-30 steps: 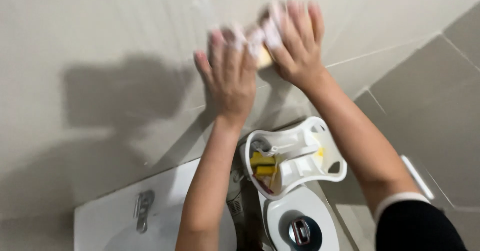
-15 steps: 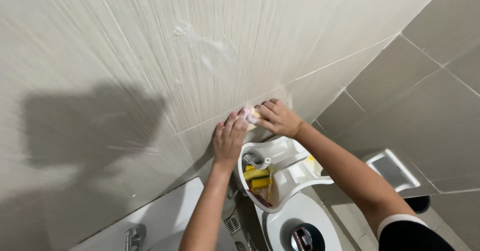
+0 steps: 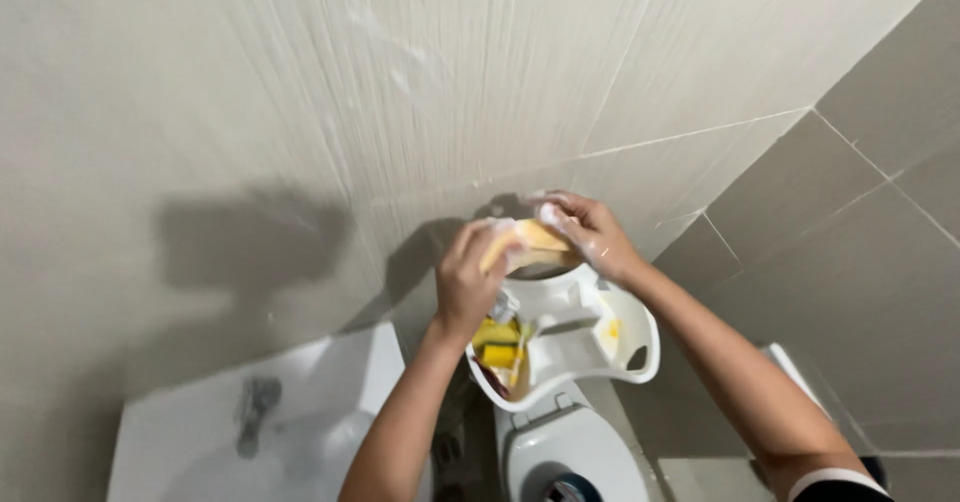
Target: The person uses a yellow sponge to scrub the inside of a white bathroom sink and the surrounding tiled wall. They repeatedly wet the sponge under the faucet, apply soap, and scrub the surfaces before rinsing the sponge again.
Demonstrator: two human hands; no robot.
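Left hand (image 3: 468, 284) and right hand (image 3: 590, 232), both soapy and closed around a yellow sponge (image 3: 527, 244), hold it jointly above a white caddy (image 3: 620, 347), close to the tiled wall (image 3: 400, 102).

1. a bathroom, most likely in a home
2. large grey tiles (image 3: 480, 92) cover the walls, meeting in a corner
3. a white toilet tank (image 3: 570, 452) stands below, beside a white sink (image 3: 200, 442)
4. a white plastic caddy (image 3: 590, 337) holds cleaning things
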